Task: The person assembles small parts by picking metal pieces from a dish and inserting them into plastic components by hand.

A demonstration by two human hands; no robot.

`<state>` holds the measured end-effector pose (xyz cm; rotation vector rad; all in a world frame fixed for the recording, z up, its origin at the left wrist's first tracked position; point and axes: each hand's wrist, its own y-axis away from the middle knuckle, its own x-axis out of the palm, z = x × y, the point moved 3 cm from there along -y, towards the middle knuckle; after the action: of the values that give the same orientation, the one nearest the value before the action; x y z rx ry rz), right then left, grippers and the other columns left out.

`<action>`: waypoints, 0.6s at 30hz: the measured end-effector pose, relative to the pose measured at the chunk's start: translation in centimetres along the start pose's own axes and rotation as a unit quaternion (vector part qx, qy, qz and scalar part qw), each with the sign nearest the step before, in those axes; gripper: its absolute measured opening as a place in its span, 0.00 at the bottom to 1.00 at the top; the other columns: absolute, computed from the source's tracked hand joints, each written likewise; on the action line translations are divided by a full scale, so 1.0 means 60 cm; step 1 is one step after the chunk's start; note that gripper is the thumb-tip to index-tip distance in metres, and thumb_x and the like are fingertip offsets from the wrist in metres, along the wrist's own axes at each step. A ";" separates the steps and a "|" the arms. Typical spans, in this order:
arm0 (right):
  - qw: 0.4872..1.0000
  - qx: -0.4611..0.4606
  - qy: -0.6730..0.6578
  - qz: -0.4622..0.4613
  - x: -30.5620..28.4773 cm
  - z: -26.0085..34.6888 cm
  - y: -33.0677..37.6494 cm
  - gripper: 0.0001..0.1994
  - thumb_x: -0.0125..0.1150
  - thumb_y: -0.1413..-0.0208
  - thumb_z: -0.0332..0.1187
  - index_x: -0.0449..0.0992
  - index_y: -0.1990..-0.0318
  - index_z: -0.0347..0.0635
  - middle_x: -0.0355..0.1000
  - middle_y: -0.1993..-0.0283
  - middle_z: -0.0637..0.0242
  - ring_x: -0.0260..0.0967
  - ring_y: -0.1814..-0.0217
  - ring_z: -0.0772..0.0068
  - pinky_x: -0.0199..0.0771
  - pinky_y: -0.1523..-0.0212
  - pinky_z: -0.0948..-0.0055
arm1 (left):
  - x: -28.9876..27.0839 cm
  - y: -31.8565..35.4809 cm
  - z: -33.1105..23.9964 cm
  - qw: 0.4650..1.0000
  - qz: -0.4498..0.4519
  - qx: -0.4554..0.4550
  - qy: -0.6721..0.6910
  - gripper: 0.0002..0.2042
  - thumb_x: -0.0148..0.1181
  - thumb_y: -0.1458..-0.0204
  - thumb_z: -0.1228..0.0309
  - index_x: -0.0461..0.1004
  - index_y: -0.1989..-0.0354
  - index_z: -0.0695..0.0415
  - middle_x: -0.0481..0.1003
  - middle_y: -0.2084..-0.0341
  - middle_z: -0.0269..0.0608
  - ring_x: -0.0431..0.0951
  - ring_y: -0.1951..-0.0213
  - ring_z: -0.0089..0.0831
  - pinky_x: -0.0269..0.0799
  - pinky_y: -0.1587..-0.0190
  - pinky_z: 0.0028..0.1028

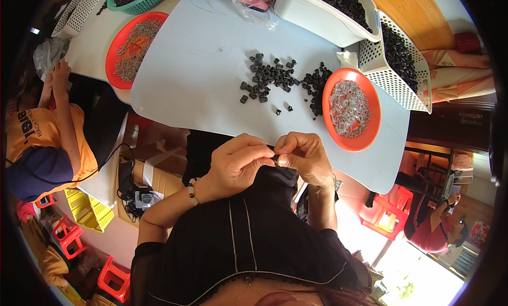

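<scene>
Below the worktop (211, 68) edge, the left hand (235, 163) and right hand (304, 158) meet, fingers (264, 152) of both pinched together on a small black part (275, 158) held between them over the lap. Near them on the worktop lie loose black parts (272, 78), just beside an orange plate (352, 109) of small metal pieces.
</scene>
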<state>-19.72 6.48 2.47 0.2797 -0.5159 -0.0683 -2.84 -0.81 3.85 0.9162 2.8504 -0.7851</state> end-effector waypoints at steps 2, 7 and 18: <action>0.999 -0.009 0.028 0.014 0.006 0.004 0.000 0.06 0.71 0.47 0.24 0.78 0.68 0.33 0.76 0.66 0.63 0.73 0.64 0.76 0.74 0.60 0.77 | -0.003 -0.001 -0.003 0.999 -0.001 0.033 -0.013 0.07 0.71 0.51 0.78 0.79 0.65 0.62 0.78 0.70 0.42 0.77 0.73 0.28 0.72 0.72 0.22; 0.999 -0.034 0.007 -0.020 0.022 -0.009 0.008 0.07 0.70 0.44 0.25 0.77 0.63 0.33 0.76 0.66 0.64 0.73 0.63 0.77 0.74 0.60 0.78 | -0.007 -0.004 -0.007 1.000 -0.008 0.005 0.005 0.07 0.70 0.50 0.80 0.79 0.64 0.63 0.78 0.69 0.42 0.77 0.72 0.27 0.73 0.70 0.22; 0.992 -0.049 -0.110 -0.023 0.010 -0.024 0.000 0.10 0.71 0.44 0.30 0.76 0.62 0.34 0.76 0.67 0.62 0.73 0.66 0.73 0.74 0.60 0.75 | 0.013 0.014 0.032 0.958 -0.022 -0.126 0.258 0.04 0.63 0.44 0.82 0.77 0.62 0.67 0.77 0.65 0.45 0.81 0.67 0.28 0.78 0.62 0.24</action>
<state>-18.47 6.73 1.56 0.1884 -0.7227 -0.1702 -3.22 -0.75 1.63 1.1620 3.3089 -0.1822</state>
